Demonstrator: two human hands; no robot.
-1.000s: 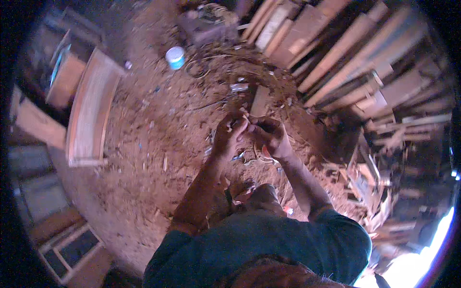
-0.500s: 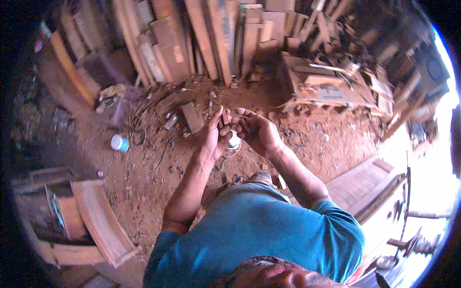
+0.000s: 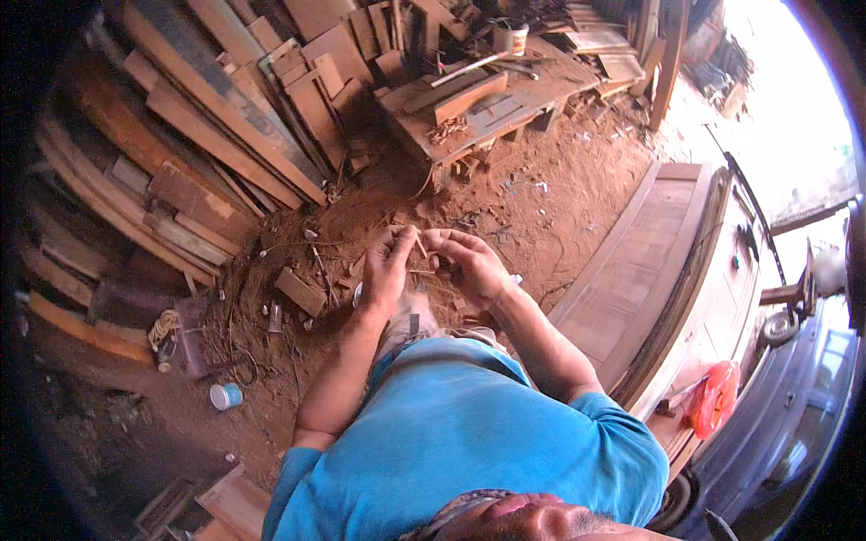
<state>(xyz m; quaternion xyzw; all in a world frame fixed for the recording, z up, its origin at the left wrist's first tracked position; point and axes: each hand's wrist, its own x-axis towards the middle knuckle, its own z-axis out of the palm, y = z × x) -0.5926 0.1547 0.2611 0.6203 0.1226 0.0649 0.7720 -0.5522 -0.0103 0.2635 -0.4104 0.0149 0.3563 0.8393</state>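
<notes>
My left hand point(image 3: 389, 263) is closed in a pinch, thumb and fingers together, on a small thin strip of wood point(image 3: 420, 244). Facing it, my right hand point(image 3: 471, 263) has its fingers curled, and their tips meet the same strip. Both hands are held out in front of my body, above the dirt floor. Behind the left wrist, the rim of a white container point(image 3: 358, 293) shows, mostly hidden. A short wooden block point(image 3: 300, 292) lies on the ground left of my left hand.
A low work table point(image 3: 505, 117) ahead carries boards, shavings and a white bucket point(image 3: 511, 38). Planks point(image 3: 225, 99) lean at the far left. Wooden door panels point(image 3: 636, 270) lie to my right, near a red plastic bag point(image 3: 713, 399) and a vehicle point(image 3: 794, 415). A white-and-blue tub point(image 3: 225, 396) stands left.
My view has turned to the right, bringing the work table ahead and the door panels and vehicle further into sight. Both hands remain together around the small wood strip.
</notes>
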